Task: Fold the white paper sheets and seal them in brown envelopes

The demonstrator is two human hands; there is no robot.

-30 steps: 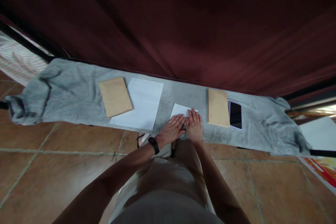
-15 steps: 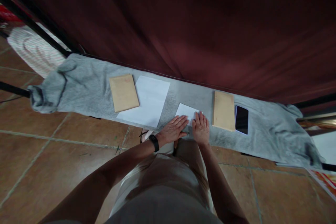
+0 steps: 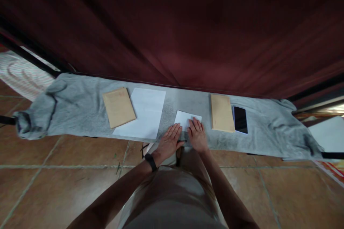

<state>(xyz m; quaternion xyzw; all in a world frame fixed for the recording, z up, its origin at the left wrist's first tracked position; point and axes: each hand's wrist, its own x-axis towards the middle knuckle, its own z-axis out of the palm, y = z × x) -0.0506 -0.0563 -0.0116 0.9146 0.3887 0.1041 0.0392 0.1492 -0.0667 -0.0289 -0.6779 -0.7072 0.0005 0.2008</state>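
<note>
We see the long grey cloth (image 3: 80, 111) on the tiled floor (image 3: 53, 186). On it, left to right: tan envelope (image 3: 118, 107), white sheet (image 3: 143, 113), small folded white paper (image 3: 185, 118), second tan envelope (image 3: 221, 113), black phone (image 3: 240, 119).

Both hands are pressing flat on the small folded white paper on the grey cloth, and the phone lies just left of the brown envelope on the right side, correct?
Not quite. In the head view the phone lies just right of that brown envelope, not left. The rest holds: the left hand and right hand press flat on the small folded white paper on the grey cloth.
</note>
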